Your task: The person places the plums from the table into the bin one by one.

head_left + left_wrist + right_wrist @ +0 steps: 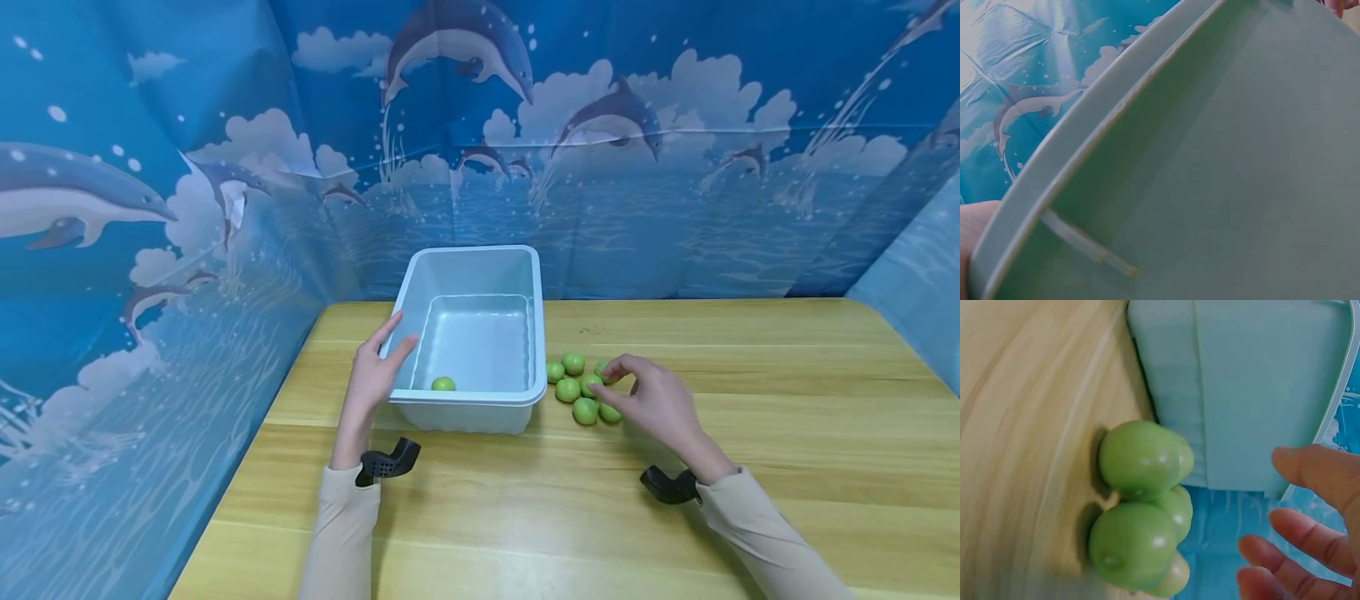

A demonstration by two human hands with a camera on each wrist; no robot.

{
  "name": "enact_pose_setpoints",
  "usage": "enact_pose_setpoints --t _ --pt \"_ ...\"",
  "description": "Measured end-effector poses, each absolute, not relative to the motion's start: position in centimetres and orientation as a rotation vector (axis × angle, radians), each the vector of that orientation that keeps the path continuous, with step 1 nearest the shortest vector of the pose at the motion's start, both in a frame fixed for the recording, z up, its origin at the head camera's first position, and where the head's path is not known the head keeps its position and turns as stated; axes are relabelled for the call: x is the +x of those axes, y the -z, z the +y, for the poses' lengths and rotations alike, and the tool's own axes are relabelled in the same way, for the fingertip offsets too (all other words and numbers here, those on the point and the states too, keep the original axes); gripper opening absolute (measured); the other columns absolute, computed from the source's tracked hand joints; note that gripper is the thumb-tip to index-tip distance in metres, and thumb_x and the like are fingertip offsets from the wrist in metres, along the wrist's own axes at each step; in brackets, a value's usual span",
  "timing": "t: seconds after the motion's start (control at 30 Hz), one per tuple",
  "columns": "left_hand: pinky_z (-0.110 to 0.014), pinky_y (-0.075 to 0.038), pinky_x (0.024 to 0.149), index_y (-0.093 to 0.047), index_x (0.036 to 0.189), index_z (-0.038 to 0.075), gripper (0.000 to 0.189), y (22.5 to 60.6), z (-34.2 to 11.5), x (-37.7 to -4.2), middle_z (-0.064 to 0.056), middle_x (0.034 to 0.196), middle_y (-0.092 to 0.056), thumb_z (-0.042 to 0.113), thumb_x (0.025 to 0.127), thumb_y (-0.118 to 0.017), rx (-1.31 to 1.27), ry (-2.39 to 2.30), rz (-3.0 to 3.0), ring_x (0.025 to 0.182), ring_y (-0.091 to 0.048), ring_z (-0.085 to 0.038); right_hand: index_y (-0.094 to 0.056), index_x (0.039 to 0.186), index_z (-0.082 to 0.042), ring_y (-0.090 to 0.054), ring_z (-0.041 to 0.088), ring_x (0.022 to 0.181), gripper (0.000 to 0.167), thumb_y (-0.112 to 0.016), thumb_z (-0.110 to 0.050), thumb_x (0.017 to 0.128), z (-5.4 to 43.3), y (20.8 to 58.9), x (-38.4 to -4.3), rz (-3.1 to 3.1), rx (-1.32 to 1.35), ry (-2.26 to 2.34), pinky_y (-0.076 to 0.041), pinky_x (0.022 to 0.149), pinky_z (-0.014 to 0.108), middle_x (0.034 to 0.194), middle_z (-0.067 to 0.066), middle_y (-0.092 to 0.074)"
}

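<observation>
My left hand [372, 377] is at the left rim of a pale blue-green plastic bin [468, 399], thumb and index finger spread and fairly straight at the edge. In the left wrist view the bin's wall [1241, 156] fills most of the picture. One round green fruit [443, 383] lies inside, near the front wall. Several similar glossy green fruits [567, 390] are clustered on the table beside the bin. Over their right side is my right hand [660, 404], thumb and fingers apart; the right wrist view shows these fingers [1304, 534] with nothing between them.
The wooden table [787, 417] stretches away to the right. A blue dolphin-print sheet [675, 217] hangs behind it and along the left side. A black wrist mount [670, 485] sits below each hand.
</observation>
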State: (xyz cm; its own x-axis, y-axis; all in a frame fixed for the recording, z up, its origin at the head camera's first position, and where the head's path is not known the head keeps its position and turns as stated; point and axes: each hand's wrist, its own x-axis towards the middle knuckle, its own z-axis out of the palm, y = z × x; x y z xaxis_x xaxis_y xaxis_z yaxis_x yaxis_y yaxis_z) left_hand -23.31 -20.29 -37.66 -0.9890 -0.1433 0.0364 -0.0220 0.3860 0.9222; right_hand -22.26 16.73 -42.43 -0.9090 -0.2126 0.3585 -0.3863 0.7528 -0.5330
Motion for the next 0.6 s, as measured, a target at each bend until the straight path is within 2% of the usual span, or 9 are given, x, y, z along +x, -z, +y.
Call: enact_pose_setpoints --t 0.33,0.6 --pt "-0.047 -0.025 0.108 -0.041 0.145 0.021 0.057 37.6 -20.1 -23.5 -0.009 0.152 -0.029 0.037 0.094 -0.060 0.152 1.685 -2.522 0.138 -0.023 -0.028 -0.068 0.102 -0.008 -0.048 0.010 0.053 0.042 -0.074 -0.044 0.080 18.1 42.6 -22.1 -2.790 0.419 -0.887 -0.038 0.045 0.029 0.097 0.007 -0.066" --pt "-0.049 -0.022 0.109 -0.040 0.146 0.022 0.060 37.8 -20.3 -23.3 -0.009 0.152 -0.027 0.041 0.092 -0.060 0.152 1.688 -2.534 0.139 -0.021 -0.028 -0.068 0.105 -0.007 -0.042 0.011 0.047 0.043 -0.075 -0.041 0.079 18.5 43.3 -22.0 -2.825 0.409 -0.875 -0.035 0.044 0.029 0.098 0.008 -0.066"
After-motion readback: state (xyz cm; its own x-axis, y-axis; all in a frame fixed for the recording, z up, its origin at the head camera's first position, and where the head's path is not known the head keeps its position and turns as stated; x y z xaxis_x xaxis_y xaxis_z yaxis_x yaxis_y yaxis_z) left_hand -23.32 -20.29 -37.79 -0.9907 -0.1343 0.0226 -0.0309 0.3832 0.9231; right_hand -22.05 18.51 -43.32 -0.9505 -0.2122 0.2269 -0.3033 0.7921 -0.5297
